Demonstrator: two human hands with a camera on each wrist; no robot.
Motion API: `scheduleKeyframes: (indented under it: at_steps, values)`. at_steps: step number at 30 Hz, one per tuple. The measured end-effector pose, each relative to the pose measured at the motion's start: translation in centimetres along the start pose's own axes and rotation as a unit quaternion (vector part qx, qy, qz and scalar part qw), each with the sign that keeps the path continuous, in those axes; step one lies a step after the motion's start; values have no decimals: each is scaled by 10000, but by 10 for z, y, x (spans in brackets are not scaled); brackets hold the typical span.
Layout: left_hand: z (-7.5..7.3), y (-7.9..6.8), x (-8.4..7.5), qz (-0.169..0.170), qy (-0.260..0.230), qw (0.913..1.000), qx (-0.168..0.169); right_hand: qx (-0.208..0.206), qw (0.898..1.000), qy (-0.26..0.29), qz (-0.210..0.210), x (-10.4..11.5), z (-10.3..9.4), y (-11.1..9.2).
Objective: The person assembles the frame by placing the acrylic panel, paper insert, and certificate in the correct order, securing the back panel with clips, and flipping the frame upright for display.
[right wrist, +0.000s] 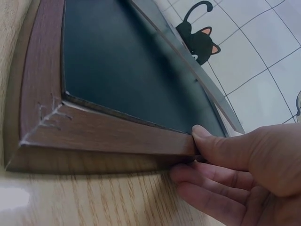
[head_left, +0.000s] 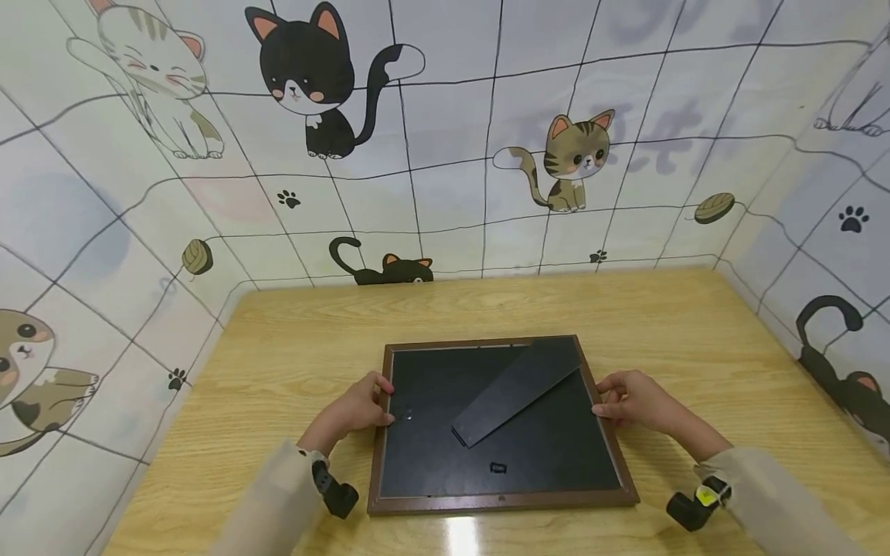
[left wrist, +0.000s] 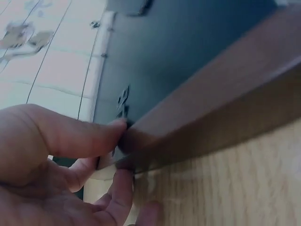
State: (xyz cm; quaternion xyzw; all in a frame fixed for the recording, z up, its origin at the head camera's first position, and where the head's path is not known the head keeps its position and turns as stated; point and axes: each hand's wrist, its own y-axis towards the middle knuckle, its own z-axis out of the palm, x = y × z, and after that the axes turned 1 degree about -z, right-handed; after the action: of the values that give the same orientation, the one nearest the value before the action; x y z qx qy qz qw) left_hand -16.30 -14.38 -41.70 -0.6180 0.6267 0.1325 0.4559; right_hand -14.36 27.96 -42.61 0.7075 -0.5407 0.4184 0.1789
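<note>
A brown picture frame [head_left: 501,502] lies back side up on the table, showing its dark backing board [head_left: 427,386]. Across that board slants a flat black easel stand [head_left: 518,394]. My left hand [head_left: 356,403] grips the frame's left side, thumb on top and fingers at the lower edge. On the opposite side my right hand [head_left: 636,400] pinches the rim the same way, its thumb [right wrist: 207,141] over the edge of the board. Small metal hardware [left wrist: 123,96] sits beside the left thumb. Whether the frame's edges are slightly raised I cannot tell.
A light wood table [head_left: 299,324] surrounds the frame. Behind it and on both sides stand walls with cat drawings [head_left: 452,154]. A small dark hanger [head_left: 498,468] is on the board near the front edge.
</note>
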Motion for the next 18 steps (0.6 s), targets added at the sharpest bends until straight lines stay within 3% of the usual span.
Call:
scheduleKeyframes:
  at_steps: [6,11,14,18]
  values:
    - [7,1,2,36,112,9995,-281,-23,10000,-3,-62,-2,0,0]
    - [3,0,3,161,89,9998,-108,-27,9999,-52,-158,-3,0,-1]
    - [-3,-1,-5,263,626,9976,-94,-16,9997,-5,-232,-2,0,0]
    - [-5,1,-27,508,1774,9817,-465,-23,9998,64,-183,-2,0,0]
